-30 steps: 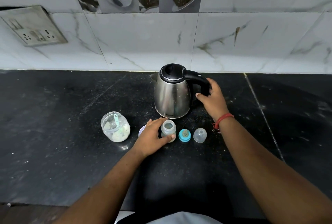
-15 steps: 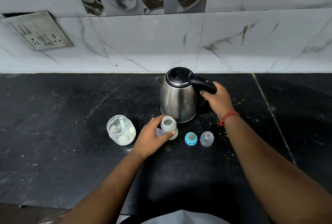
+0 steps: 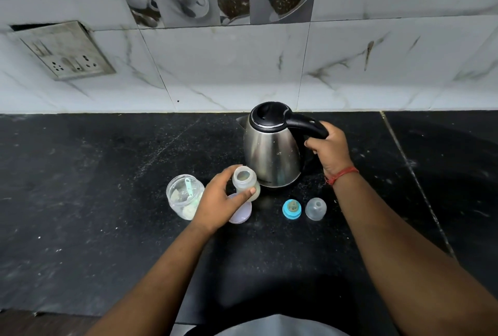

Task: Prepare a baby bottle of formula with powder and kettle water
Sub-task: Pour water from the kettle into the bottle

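Water-pouring step: the left hand point(image 3: 219, 199) grips the open bottle point(image 3: 245, 180), the right hand point(image 3: 330, 148) grips the kettle point(image 3: 272, 152) handle; next, lift and tilt the spout over the bottle mouth.

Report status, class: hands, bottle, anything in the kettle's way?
Left hand grips open bottle. Right hand closed on kettle handle, kettle on counter. Teat ring and clear cap lie aside, clear of pour path.

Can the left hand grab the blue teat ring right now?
Probably not yet. The left hand is busy holding the bottle. The ring lies open on the counter, with nothing blocking it, so it could be grabbed once the bottle is let go.
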